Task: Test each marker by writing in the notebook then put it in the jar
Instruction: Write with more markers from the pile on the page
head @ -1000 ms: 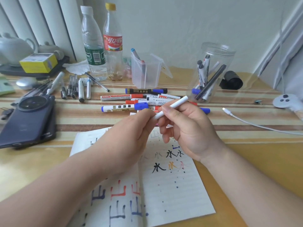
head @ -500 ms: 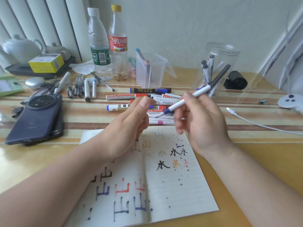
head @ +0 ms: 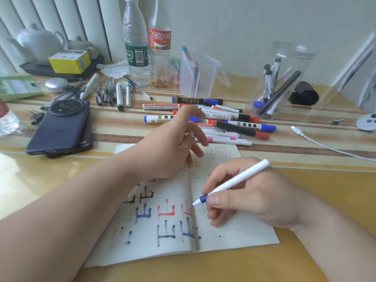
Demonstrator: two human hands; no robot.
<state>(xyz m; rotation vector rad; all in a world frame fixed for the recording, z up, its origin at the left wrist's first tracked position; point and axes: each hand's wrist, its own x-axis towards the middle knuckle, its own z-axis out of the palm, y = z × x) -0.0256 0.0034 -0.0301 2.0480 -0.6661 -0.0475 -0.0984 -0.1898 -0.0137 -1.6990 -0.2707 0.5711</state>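
My right hand (head: 250, 198) grips a thin white marker (head: 238, 180) in a writing hold. Its uncapped blue tip points down-left, at the open notebook (head: 234, 239) beside the spine. The pages carry red, blue and black test strokes. My left hand (head: 173, 147) hovers over the notebook's top edge with fingers loosely curled; a small pale piece, apparently the marker's cap (head: 189, 137), sits pinched between them. The clear plastic jar (head: 284, 58) stands at the back right with several markers inside. A pile of loose markers (head: 227, 121) lies beyond the notebook.
Two phones (head: 61, 127) lie stacked at the left, with pens (head: 114, 92) behind them. Two plastic bottles (head: 146, 47) and a clear lidded box (head: 195, 76) stand at the back. A white cable (head: 317, 142) runs along the right. A teapot (head: 38, 43) sits far left.
My hands have pulled apart, and the marker's blue tip is bared. My right hand dropped from above the pile to the notebook page. My left hand stayed near the notebook's top.
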